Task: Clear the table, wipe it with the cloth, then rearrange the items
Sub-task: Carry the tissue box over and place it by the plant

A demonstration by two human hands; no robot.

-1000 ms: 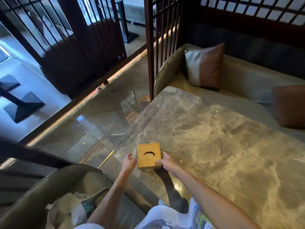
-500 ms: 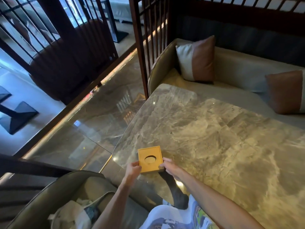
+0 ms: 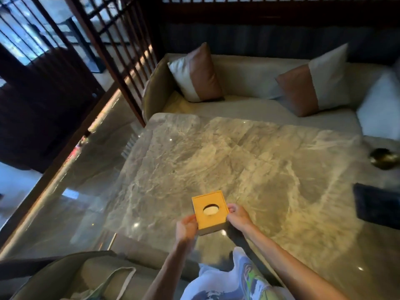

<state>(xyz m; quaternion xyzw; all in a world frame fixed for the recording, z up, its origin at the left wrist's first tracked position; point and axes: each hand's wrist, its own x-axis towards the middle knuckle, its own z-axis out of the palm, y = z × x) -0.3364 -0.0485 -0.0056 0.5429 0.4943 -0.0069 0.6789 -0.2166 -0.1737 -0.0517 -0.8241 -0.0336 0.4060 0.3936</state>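
A square yellow wooden box (image 3: 210, 210) with a round hole in its top bears no readable writing; left hand (image 3: 186, 228) and right hand (image 3: 238, 216) each close their grip on opposite sides, near the polished marble bench (image 3: 249, 161) edge; a dark flat rectangle (image 3: 376, 205) lies far right.

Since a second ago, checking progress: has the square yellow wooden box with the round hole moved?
Yes. The yellow wooden box, gripped by both hands, has shifted right, away from the marble table's left edge.
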